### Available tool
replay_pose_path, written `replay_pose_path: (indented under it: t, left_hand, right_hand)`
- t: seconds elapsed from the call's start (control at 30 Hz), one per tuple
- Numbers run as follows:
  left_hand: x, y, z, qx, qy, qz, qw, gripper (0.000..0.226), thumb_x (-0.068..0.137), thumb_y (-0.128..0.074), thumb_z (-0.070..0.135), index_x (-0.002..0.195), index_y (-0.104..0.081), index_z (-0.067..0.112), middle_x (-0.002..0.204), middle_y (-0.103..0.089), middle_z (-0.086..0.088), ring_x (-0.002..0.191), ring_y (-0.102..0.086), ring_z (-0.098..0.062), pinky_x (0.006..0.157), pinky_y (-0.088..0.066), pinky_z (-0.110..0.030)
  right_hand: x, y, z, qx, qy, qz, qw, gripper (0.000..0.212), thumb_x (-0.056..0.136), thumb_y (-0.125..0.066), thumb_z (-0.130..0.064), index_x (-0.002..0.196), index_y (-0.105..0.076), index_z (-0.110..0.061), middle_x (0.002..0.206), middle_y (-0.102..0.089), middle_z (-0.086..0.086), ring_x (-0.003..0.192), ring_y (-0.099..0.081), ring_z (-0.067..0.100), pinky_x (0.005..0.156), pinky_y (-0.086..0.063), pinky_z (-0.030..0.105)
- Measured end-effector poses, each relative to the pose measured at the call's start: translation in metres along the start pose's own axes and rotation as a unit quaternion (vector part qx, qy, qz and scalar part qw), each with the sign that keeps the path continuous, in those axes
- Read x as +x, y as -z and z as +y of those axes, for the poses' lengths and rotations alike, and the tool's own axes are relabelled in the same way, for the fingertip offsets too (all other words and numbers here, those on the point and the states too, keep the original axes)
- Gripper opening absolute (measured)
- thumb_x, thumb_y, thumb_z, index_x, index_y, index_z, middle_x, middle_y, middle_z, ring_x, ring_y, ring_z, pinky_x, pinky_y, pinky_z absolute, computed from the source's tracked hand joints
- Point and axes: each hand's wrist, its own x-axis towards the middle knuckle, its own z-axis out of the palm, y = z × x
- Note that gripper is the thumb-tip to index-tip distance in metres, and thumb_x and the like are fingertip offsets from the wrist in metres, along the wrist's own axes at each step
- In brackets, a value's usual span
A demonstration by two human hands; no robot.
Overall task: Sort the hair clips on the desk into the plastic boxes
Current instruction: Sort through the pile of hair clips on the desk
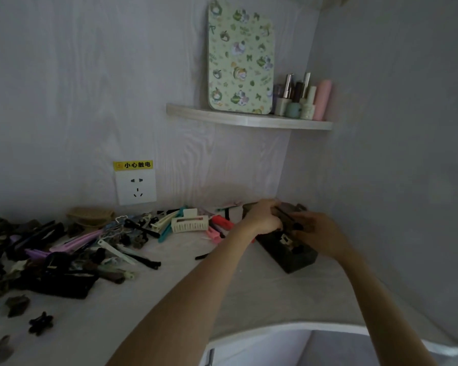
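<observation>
A home dressing corner: cosmetics bottles point(302, 101) on a corner shelf point(249, 120), wall socket point(136, 187).

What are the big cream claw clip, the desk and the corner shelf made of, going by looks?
Cream claw clip: likely matte moulded plastic; uniform colour, slotted body, comb teeth.
Desk: pale laminate or painted board, probably; faint woodgrain print, rounded white edge.
Shelf: same light woodgrain look, likely laminated board; dim light leaves the finish open.
</observation>
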Motion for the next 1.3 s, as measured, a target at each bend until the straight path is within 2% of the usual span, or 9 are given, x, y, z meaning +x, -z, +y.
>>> replay_pose_path:
  t: [0.1, 0.2, 0.37, 0.53, 0.7, 0.83, 1.07, 1.2, 1.3]
  left_hand:
    - [-0.013, 0.012, -0.008, 0.002, -0.025, 0.014, 1.000, 0.045, 0.085, -0.051, -0.008, 0.124, -0.058, 0.012, 0.124, -0.061, -0.011, 0.113, -0.056, -0.025, 0.096, -0.048, -0.040]
    - [-0.040, 0.043, -0.030, 0.017, -0.005, 0.050, 0.999, 0.054, 0.082, -0.058, -0.005, 0.130, -0.054, 0.019, 0.127, -0.056, 0.005, 0.116, -0.051, -0.013, 0.094, -0.044, -0.025]
    - [-0.107, 0.122, -0.078, 0.180, 0.067, 0.125, 0.973, 0.049, 0.084, -0.057, -0.003, 0.126, -0.057, 0.021, 0.129, -0.059, 0.002, 0.115, -0.056, -0.014, 0.090, -0.046, -0.026]
    - [-0.168, 0.165, -0.111, 0.278, 0.163, 0.178, 0.930, 0.030, 0.083, -0.065, 0.011, 0.111, -0.067, 0.024, 0.116, -0.067, 0.002, 0.101, -0.062, -0.015, 0.088, -0.049, -0.028]
    - [-0.182, 0.156, -0.128, 0.369, 0.190, 0.167, 0.895, 0.025, 0.087, -0.058, 0.032, 0.110, -0.066, 0.033, 0.110, -0.069, 0.011, 0.103, -0.063, -0.012, 0.086, -0.051, -0.028]
    - [-0.181, 0.159, -0.137, 0.378, 0.190, 0.200, 0.883, 0.027, 0.086, -0.057, 0.021, 0.107, -0.068, 0.034, 0.113, -0.068, 0.011, 0.107, -0.061, -0.012, 0.083, -0.049, -0.028]
    - [-0.186, 0.172, -0.149, 0.360, 0.218, 0.228, 0.878, 0.021, 0.089, -0.056, 0.032, 0.107, -0.065, 0.034, 0.115, -0.067, 0.011, 0.107, -0.060, -0.013, 0.082, -0.045, -0.028]
    - [-0.172, 0.166, -0.148, 0.385, 0.177, 0.277, 0.862, 0.024, 0.089, -0.056, 0.039, 0.110, -0.063, 0.028, 0.111, -0.067, 0.003, 0.106, -0.058, -0.019, 0.084, -0.043, -0.032]
    - [-0.161, 0.158, -0.149, 0.396, 0.162, 0.252, 0.868, 0.029, 0.087, -0.060, 0.039, 0.113, -0.062, 0.028, 0.116, -0.063, 0.002, 0.109, -0.053, -0.020, 0.088, -0.043, -0.034]
  right_hand:
    - [0.000, 0.006, 0.007, 0.103, -0.041, 0.012, 0.994, 0.046, 0.081, -0.064, 0.005, 0.125, -0.055, -0.002, 0.114, -0.064, 0.022, 0.080, -0.067, 0.021, 0.070, -0.057, 0.028]
    - [0.002, 0.004, 0.007, 0.139, -0.051, 0.065, 0.987, 0.034, 0.083, -0.061, 0.006, 0.117, -0.061, -0.002, 0.094, -0.066, 0.018, 0.046, -0.061, 0.002, 0.043, -0.049, 0.012]
    - [0.006, -0.027, -0.028, 0.084, 0.037, 0.109, 0.990, 0.020, 0.082, -0.066, -0.004, 0.102, -0.068, -0.010, 0.092, -0.072, 0.011, 0.065, -0.065, 0.014, 0.066, -0.055, 0.027]
    - [0.007, -0.101, -0.093, 0.048, 0.131, 0.005, 0.990, 0.017, 0.080, -0.067, -0.010, 0.094, -0.072, -0.019, 0.073, -0.062, -0.012, 0.062, -0.056, -0.002, 0.064, -0.051, 0.022]
    - [0.009, -0.175, -0.143, 0.054, 0.174, -0.067, 0.981, 0.022, 0.084, -0.062, -0.015, 0.104, -0.070, -0.020, 0.090, -0.069, -0.001, 0.077, -0.062, 0.011, 0.073, -0.052, 0.027]
    - [0.008, -0.216, -0.171, 0.019, 0.206, -0.093, 0.974, 0.038, 0.083, -0.065, -0.036, 0.119, -0.060, -0.023, 0.116, -0.062, 0.000, 0.098, -0.060, 0.017, 0.078, -0.045, 0.025]
    - [0.017, -0.218, -0.161, 0.055, 0.155, -0.077, 0.983, 0.013, 0.074, -0.072, -0.022, 0.085, -0.067, -0.018, 0.076, -0.059, -0.010, 0.069, -0.056, 0.005, 0.051, -0.037, 0.004]
    - [0.016, -0.220, -0.158, 0.045, 0.161, -0.073, 0.983, 0.015, 0.074, -0.067, -0.018, 0.084, -0.057, -0.021, 0.082, -0.059, -0.005, 0.074, -0.056, 0.012, 0.056, -0.037, 0.015]
    - [0.013, -0.225, -0.159, 0.001, 0.206, -0.054, 0.977, 0.023, 0.082, -0.063, -0.023, 0.103, -0.059, -0.018, 0.100, -0.058, -0.001, 0.088, -0.057, 0.015, 0.072, -0.044, 0.025]
